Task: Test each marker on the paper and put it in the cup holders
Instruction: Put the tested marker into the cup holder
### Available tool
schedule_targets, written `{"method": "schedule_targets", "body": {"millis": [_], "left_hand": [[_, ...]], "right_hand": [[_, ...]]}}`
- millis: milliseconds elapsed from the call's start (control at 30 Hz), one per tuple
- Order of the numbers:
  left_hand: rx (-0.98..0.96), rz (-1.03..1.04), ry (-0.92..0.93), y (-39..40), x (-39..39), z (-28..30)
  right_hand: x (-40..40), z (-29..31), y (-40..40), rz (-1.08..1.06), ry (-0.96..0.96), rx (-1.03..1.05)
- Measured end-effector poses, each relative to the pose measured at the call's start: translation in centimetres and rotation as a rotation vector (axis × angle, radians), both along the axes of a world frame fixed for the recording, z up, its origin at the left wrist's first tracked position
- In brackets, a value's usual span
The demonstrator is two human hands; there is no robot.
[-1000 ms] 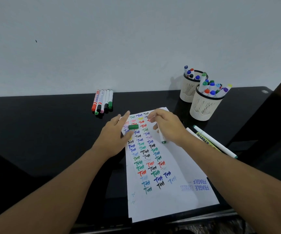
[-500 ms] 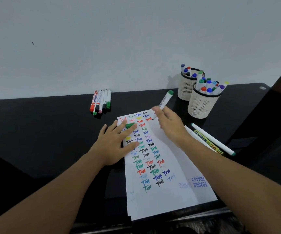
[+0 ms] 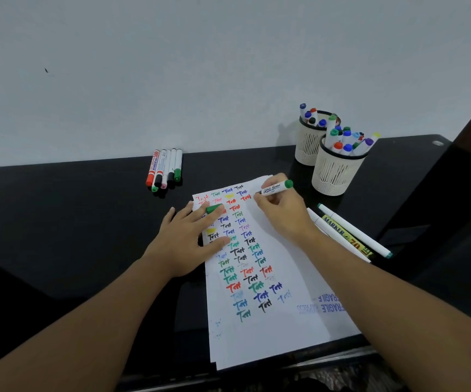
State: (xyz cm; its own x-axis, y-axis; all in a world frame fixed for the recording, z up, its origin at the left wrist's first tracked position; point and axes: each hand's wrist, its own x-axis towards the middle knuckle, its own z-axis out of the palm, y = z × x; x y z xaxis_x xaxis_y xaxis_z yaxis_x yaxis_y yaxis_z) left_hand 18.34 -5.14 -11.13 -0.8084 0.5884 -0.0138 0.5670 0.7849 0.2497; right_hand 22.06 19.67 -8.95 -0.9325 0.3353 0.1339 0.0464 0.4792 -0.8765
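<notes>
A white paper [image 3: 282, 281] covered with coloured "Test" words lies on the black table. My right hand [image 3: 281, 210] grips a green whiteboard marker [image 3: 275, 188], its tip touching the paper near the top of the blank right column. My left hand [image 3: 189, 239] lies flat on the paper's left edge with straight fingers, and a green cap [image 3: 214, 208] is held between two of them. Two white mesh cup holders [image 3: 334, 172] [image 3: 307, 148], both filled with markers, stand at the back right.
Several markers [image 3: 165, 169] lie side by side at the back of the table by the wall. Three more markers [image 3: 353, 234] lie on the table right of the paper, beside my right forearm. A dark panel rises at the far right.
My right hand turned the marker from tip pointing at me to tip on the upper paper, then tilted it lower. My left hand flattened onto the paper, keeping the green cap.
</notes>
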Motion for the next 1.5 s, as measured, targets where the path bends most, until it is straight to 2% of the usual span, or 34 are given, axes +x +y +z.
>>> {"method": "schedule_targets", "body": {"millis": [233,533,1500], "left_hand": [[0.023,0.007,-0.006,0.0,0.0,0.1],[0.024,0.007,-0.002,0.0,0.1,0.1],[0.044,0.010,0.000,-0.1,0.0,0.0]], "right_hand": [[-0.1,-1.0,0.3,0.003,0.013,-0.078],[-0.2,-1.0,-0.2,0.010,-0.141,0.046],[-0.1,-0.5,-0.3,-0.019,-0.144,0.060]]}}
